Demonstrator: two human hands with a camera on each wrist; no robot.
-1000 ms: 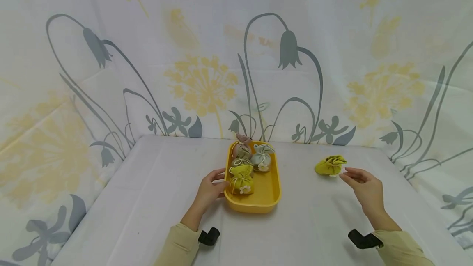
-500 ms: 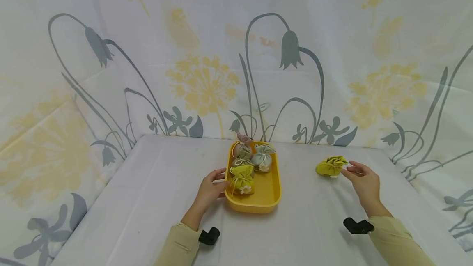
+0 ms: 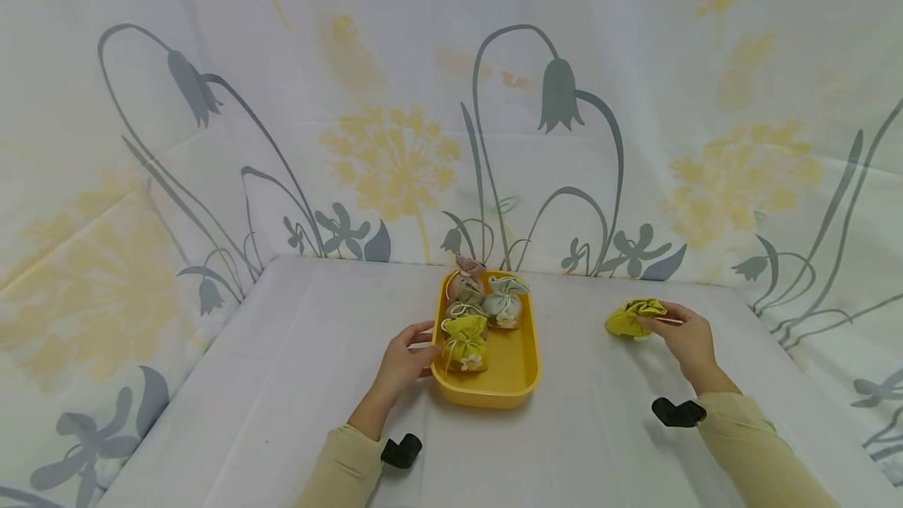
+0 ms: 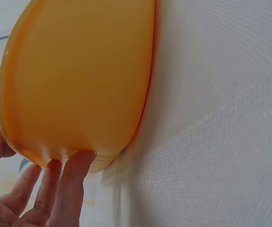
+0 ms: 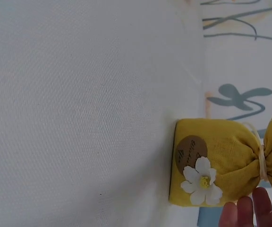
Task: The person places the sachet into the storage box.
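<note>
A yellow-green drawstring pouch is on the white cloth to the right. My right hand holds it at the gathered neck, thumb on the fabric. In the right wrist view the pouch shows a white flower, a round brown label and a pale cord. My left hand holds the left side of a yellow tray, thumb at the rim. Its fingertips press the outer wall of the tray in the left wrist view. Inside stand a yellow-green pouch, a pale grey-blue pouch and others.
In the tray's back left are a brownish-pink pouch and a partly hidden olive pouch. White cloth covers the table. A flower-printed curtain hangs behind and at both sides.
My right hand has moved left and forward to the loose yellow-green pouch, and its fingers and thumb have taken hold of the neck. My left hand and the tray have stayed in place.
</note>
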